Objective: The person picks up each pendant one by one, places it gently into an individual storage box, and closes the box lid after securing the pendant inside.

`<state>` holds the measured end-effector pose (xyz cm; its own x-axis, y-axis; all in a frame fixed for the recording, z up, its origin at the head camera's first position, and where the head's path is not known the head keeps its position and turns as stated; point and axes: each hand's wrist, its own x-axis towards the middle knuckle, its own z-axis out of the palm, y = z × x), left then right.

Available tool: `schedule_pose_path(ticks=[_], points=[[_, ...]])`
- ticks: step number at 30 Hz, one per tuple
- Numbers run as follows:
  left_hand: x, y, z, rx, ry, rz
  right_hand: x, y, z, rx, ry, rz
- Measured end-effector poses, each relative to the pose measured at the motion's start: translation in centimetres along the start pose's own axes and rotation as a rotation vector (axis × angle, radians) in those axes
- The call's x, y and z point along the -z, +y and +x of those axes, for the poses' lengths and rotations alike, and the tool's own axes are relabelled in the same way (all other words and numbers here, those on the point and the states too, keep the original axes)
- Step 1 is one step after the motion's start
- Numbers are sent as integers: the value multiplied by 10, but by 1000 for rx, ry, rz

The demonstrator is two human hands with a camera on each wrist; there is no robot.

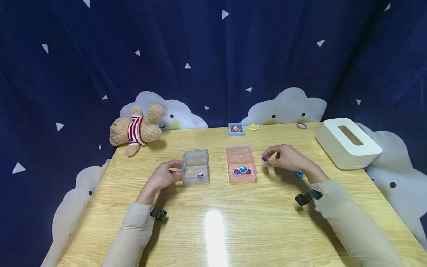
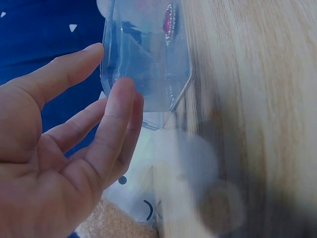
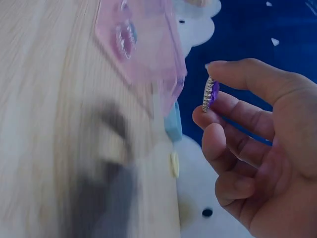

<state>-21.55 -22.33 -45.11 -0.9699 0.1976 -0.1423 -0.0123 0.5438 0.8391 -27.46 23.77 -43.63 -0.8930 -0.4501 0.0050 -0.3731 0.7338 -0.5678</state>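
Between thumb and fingers, my right hand [image 1: 287, 158] pinches a purple oval gem [image 3: 210, 95] with a beaded silver rim, held above the table just right of the pink clear box [image 1: 242, 178]. That box lies with its lid back and holds a purple gem [image 1: 236, 171], a blue gem [image 1: 243, 169] and a red gem [image 1: 248, 171]. My left hand [image 1: 163, 175] is at the left side of the bluish clear box [image 1: 191, 181], fingers loosely extended and fingertips against its edge. Inside that opened box lies one pink gem [image 1: 200, 176].
Under my right wrist lies another blue gem [image 1: 299, 174]. Along the back are a teddy bear [image 1: 135, 129], a small blue square case [image 1: 236, 129], a yellow ring [image 1: 253, 127] and a purple ring [image 1: 301, 125]. A white tissue box [image 1: 347, 142] stands at the right edge.
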Motion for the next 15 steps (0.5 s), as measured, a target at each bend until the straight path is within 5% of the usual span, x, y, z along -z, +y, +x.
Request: schedule_pose_path(ticks=[15], points=[[0,1,0,13,-12,-9,-24,-68,45,119,-47,40]])
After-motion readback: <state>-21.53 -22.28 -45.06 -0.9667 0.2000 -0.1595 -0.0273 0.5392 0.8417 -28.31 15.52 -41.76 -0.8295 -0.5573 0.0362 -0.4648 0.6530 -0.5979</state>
